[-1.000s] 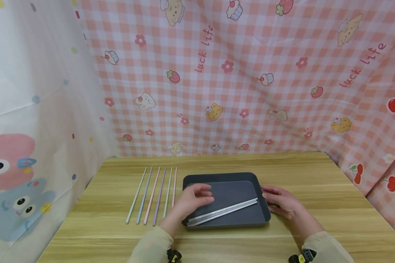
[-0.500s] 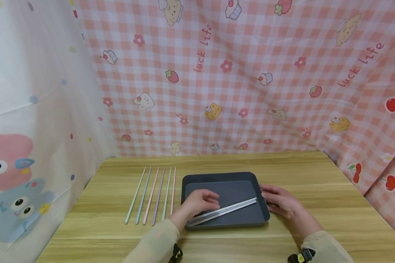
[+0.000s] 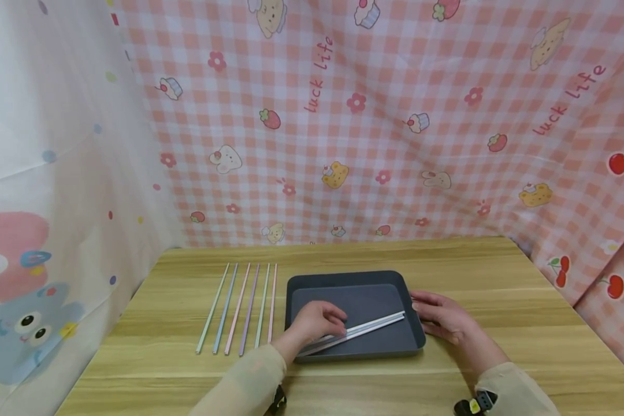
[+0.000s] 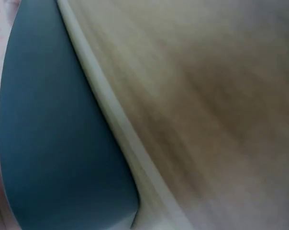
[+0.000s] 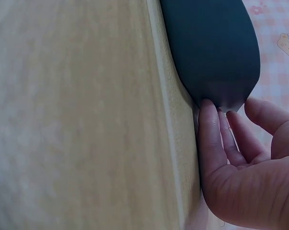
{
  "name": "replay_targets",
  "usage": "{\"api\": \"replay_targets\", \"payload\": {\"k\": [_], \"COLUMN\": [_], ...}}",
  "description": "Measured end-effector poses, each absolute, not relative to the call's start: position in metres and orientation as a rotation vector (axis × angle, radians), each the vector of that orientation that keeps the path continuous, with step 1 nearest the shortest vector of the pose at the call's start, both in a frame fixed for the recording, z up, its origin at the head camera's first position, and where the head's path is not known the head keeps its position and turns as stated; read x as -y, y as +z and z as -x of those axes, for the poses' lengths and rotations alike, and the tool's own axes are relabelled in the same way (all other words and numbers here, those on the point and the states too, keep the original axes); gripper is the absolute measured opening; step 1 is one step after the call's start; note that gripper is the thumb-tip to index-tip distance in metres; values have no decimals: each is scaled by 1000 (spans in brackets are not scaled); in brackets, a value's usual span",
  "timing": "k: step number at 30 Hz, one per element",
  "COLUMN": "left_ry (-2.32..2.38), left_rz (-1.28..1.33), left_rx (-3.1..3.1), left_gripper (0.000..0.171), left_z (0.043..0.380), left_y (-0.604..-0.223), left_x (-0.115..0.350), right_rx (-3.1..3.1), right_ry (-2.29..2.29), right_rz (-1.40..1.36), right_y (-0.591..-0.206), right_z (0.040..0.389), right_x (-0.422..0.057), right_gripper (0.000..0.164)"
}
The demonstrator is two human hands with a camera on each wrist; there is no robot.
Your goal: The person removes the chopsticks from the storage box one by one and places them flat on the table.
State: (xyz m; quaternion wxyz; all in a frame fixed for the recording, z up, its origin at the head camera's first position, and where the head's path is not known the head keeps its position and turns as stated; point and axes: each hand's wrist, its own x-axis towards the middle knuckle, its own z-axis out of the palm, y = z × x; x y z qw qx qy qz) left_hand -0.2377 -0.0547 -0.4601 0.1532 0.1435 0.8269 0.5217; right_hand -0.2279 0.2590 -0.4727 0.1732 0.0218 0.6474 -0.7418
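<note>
The same two words, "luck life", can be read twice, both times on the pink-and-white checked cloth (image 3: 283, 86) behind the worktop (image 3: 463, 260). Each is printed in red, lowercase, handwriting-like letters. The first lettering (image 3: 319, 75), near the middle of the head view, climbs steeply, with "luck" below and "life" above it. The second lettering (image 3: 569, 100), farther right, slants upward to the right, "luck" at the lower left and "life" at the upper right; it stands below a printed puppy (image 3: 550, 45). A yellow patch (image 3: 475, 406) on the right wrist's black band (image 3: 463, 409) is too small to read.
</note>
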Motion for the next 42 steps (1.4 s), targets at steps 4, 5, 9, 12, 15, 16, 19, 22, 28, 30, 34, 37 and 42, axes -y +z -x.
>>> {"api": "replay_targets", "payload": {"k": [4, 5, 9, 12, 15, 16, 19, 22, 28, 30, 34, 37, 42], "left_ry": [1431, 1421, 1396, 1378, 1356, 1348, 1324, 1315, 1299, 1290, 1296, 1306, 1312], "left_rz": [-421, -431, -450, -431, -416, -414, -413, -412, -418, -418, -419, -407, -409], "left_rx": [-2451, -2466, -2512, -2531, -2545, -2549, -2560, -2558, -2557, -2559, -2554, -2536, -2510], "left_gripper": [25, 25, 24, 23, 22, 22, 21, 20, 18, 17, 15, 12, 10], "left_z": [238, 238, 237, 236, 236, 236, 236, 237, 237, 237, 237, 237, 237], "left_y": [-462, -462, -463, -463, -462, -462, -462, -463, -463, -463, -462, -462, -460], "left_x": [52, 52, 50, 49, 48, 48, 47, 47, 46, 47, 48, 49, 52], "right_rx": [-1845, -1846, -1851, -1858, -1863, -1865, -1866, -1863, -1855, -1854, -1855, -1860, -1862], "right_ry": [-2093, -2092, -2088, -2082, -2078, -2076, -2075, -2076, -2084, -2088, -2088, -2082, -2086], "right_rz": [-75, -77, -86, -85, -87, -85, -80, -74, -77, -80, -87, -92, -95], "right_y": [-471, -471, -470, -470, -469, -469, -469, -470, -470, -470, -470, -470, -471], "right_z": [228, 228, 228, 228, 228, 228, 228, 228, 228, 227, 227, 227, 229], "right_x": [-259, -259, -258, -258, -258, -258, -258, -259, -259, -259, -259, -259, -259], "right_gripper": [51, 51, 52, 53, 54, 54, 54, 54, 53, 52, 51, 49, 46]}}
